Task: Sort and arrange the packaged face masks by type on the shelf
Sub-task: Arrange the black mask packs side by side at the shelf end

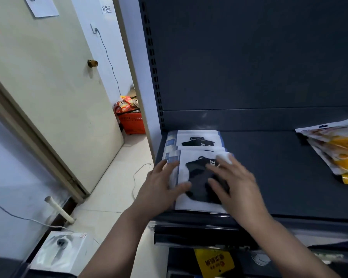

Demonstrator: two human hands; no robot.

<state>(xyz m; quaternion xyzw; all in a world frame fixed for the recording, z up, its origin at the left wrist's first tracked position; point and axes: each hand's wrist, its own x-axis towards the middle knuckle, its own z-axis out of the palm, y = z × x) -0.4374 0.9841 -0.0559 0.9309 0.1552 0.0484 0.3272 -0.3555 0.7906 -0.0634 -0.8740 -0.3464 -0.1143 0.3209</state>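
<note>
At the far left a cream painted door with a brass knob stands ajar, and past it on the floor sits an orange plastic basket of snack bags. Next comes the dark grey metal shelf, where two white glossy packets printed with a black face mask lie at its left end: the rear white packet against the back panel, and the front white packet overlapping it and reaching the shelf's front lip. The left hand lies flat on that front packet's left edge, fingers spread and gripping nothing. The right hand, blurred, lies spread over its right half, likewise gripping nothing. Well apart, at the right end, a fanned stack of white and yellow mask packets lies askew. The risk, as I judge it, is slippage: the film looks slick, so an uneven push from flat palms could skew the front packet, nudge the rear one crooked, or drag the front one off the lip onto the floor.
</note>
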